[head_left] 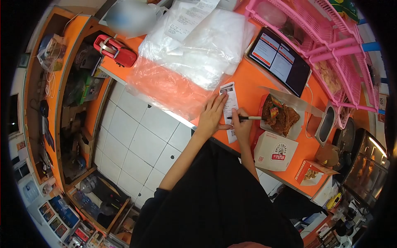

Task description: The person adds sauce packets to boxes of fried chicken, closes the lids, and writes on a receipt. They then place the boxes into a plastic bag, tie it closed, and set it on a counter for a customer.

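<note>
A long narrow printed receipt (pixel 230 99) lies on the orange counter in front of me. My left hand (pixel 211 114) rests flat with its fingers extended, touching the receipt's left edge. In my right hand (pixel 240 126) is a dark pen (pixel 249 118), its tip on or close to the paper. Just right of that hand stands an open takeaway box (pixel 295 129) holding fried chicken (pixel 282 118) and small sauce packets (pixel 273 110). A printed "Spicy Chicken" box (pixel 276 151) sits nearer to me.
Plastic bags (pixel 198 49) cover the counter's left part, with another receipt (pixel 190 18) on top. A tablet (pixel 279 60) stands behind the chicken. Pink baskets (pixel 318 45) rise at the right. A red tape dispenser (pixel 115 50) is at far left; a small food box (pixel 313 173) lies near right.
</note>
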Available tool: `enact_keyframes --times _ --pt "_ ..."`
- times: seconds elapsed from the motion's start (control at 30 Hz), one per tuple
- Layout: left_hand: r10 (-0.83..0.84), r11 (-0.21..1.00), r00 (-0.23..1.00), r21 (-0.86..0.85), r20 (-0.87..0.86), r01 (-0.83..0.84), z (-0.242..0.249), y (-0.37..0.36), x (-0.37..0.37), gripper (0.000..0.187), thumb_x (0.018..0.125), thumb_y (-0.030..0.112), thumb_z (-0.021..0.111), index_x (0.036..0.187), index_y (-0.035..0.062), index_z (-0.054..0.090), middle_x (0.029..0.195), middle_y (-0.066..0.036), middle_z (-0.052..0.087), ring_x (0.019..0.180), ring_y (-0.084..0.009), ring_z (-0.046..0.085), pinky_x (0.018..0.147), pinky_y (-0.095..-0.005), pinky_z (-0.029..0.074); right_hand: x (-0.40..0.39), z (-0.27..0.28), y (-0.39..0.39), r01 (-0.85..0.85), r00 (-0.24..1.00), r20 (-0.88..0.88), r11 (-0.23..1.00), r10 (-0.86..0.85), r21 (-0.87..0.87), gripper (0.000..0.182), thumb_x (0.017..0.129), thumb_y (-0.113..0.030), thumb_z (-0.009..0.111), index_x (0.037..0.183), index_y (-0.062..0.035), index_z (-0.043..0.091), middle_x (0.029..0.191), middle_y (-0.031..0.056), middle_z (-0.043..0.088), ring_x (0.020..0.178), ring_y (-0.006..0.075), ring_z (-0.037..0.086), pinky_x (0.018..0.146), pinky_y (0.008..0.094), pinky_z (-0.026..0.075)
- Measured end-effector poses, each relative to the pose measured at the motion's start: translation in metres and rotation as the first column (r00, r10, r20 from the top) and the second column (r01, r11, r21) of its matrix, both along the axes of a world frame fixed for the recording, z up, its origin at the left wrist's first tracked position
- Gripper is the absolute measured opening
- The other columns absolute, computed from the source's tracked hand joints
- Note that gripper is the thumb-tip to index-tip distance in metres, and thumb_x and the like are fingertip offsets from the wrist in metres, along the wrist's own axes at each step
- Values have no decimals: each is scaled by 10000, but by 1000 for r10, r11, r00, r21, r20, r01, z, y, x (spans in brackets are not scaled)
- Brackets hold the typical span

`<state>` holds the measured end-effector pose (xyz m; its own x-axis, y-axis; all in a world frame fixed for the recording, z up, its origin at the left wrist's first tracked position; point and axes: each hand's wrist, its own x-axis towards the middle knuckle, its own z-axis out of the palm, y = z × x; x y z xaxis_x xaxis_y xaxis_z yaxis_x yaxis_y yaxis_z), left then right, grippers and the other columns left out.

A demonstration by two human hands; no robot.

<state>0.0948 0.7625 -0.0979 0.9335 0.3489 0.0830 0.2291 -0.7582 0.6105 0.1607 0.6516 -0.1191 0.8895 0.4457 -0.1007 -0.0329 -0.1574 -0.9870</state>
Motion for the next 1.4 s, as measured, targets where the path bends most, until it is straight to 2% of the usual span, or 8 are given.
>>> enact_keyframes --times 0.47,0.7,0.77,0.9,1.03,1.1,1.33,1.4 --pt "-18 998 999 67 -37 20 1 -5 2 1042 370 336 773 1254 17 325 1310 -80 313 1190 -272 306 955 -379 291 -2 9 0 31 977 212 971 21 -237 246 844 -141 496 649 -3 435 497 53 430 428 131 442 413 288 340" --pt "-110 952 991 278 -79 128 4 -4 33 1090 345 288 784 1241 -76 283 1300 -146 318 1052 -297 398 853 -369 351 5 109 -15 -112 985 -8 594 175 -797 448 834 -283 486 1184 -25 377 891 205 582 805 391 566 705 459 430" --pt "-223 953 958 166 -181 253 15 5 49 1065 392 219 788 1253 -87 242 1277 -173 339 1019 -305 421 840 -374 357 37 134 -41 127 919 387 878 70 -461 448 793 -198 534 1202 -83 392 952 143 562 916 363 529 806 431 403" --pt "-112 869 993 481 -40 117 11 7 72 602 677 22 568 1221 -62 324 1231 -202 379 1056 -325 412 870 -379 354 103 179 -91 640 414 891 635 187 -432 474 726 -115 574 1180 -126 440 931 82 537 954 295 496 874 411 358" --pt "-153 988 974 50 167 146 80 -24 96 490 767 75 463 1241 13 353 1233 -208 385 1115 -376 375 935 -433 302 123 126 -152 118 682 500 594 534 -796 276 658 -41 558 925 -89 612 826 67 543 990 231 473 991 456 237" --pt "-215 977 955 54 206 208 80 -57 105 497 786 141 472 1239 -15 338 1247 -240 350 1135 -399 341 949 -461 267 100 104 -166 115 500 567 598 655 -793 292 623 -83 601 915 -75 613 862 67 538 954 250 473 913 407 342" --pt "-4 968 1000 251 27 -3 29 -129 92 804 800 423 488 1255 -148 152 1287 -386 105 1227 -478 102 987 -550 93 68 96 -162 69 816 480 770 322 -634 431 787 -340 541 1057 -5 518 1021 171 471 1009 335 422 881 406 349" --pt "16 964 1000 266 9 -18 21 -127 90 865 785 444 507 1259 -157 103 1299 -375 87 1232 -476 95 995 -532 104 75 61 -154 447 735 675 696 72 -561 519 787 -352 530 1117 41 447 1116 243 427 1079 375 382 887 424 342"
